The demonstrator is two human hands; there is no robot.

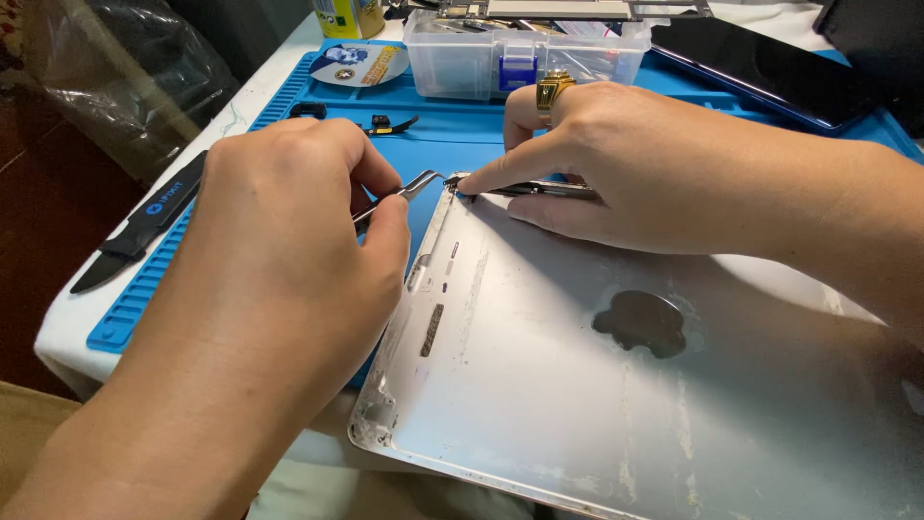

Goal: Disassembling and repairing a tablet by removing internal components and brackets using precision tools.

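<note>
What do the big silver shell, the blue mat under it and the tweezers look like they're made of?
The tablet back shell looks like brushed aluminium: matte silver sheen, scuffs and residue streaks. The blue mat seems soft silicone or rubber, dull with moulded ridges. The tweezers in the left hand look like polished steel, thin and shiny.

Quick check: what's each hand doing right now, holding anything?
Left hand: closed, pinching bent-tip tweezers at the metal tablet shell corner.
Right hand: closed, pressing a thin metal tool against the same corner.
</note>
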